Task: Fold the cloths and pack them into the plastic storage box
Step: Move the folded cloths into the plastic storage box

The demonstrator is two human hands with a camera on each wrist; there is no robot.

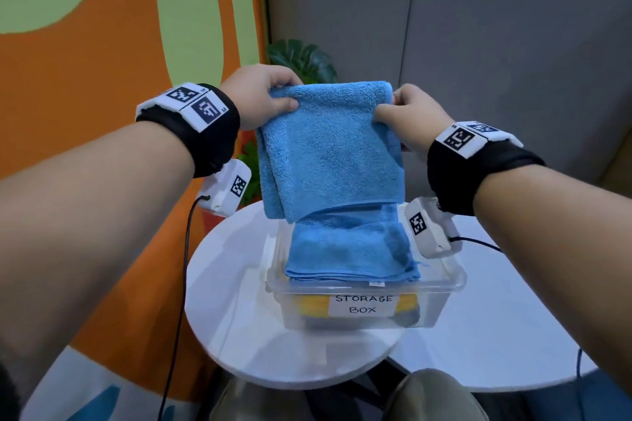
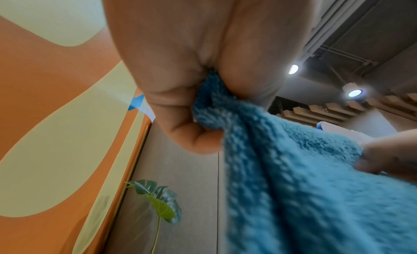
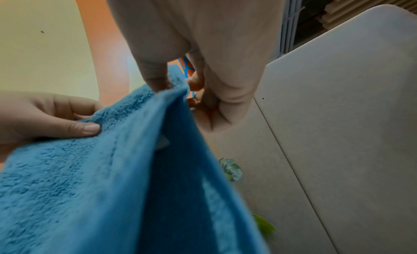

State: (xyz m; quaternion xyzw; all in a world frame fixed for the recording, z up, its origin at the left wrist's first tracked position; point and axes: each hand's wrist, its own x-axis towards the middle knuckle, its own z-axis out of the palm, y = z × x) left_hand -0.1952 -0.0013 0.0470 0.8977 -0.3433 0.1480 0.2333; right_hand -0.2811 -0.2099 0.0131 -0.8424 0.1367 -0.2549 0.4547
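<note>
A folded blue terry cloth (image 1: 330, 150) hangs in the air above the clear plastic storage box (image 1: 444, 284). My left hand (image 1: 263, 99) pinches its upper left corner, thumb in front. My right hand (image 1: 407, 116) pinches the upper right corner. In the left wrist view the blue cloth (image 2: 293, 177) is bunched in my left hand (image 2: 194, 104). In the right wrist view my right hand (image 3: 162, 79) pinches the blue cloth (image 3: 101, 186) at its edge. Another folded blue cloth (image 1: 349, 249) lies on top inside the box. Something yellow (image 1: 311, 308) shows beneath it through the front wall.
The box carries a white label (image 1: 363, 304) reading STORAGE BOX and stands on a round white table (image 1: 232, 301). A second white table (image 1: 506, 325) adjoins at the right. A green plant (image 1: 304, 60) stands behind, by the orange and green wall (image 1: 102, 61) and a grey partition (image 1: 478, 44).
</note>
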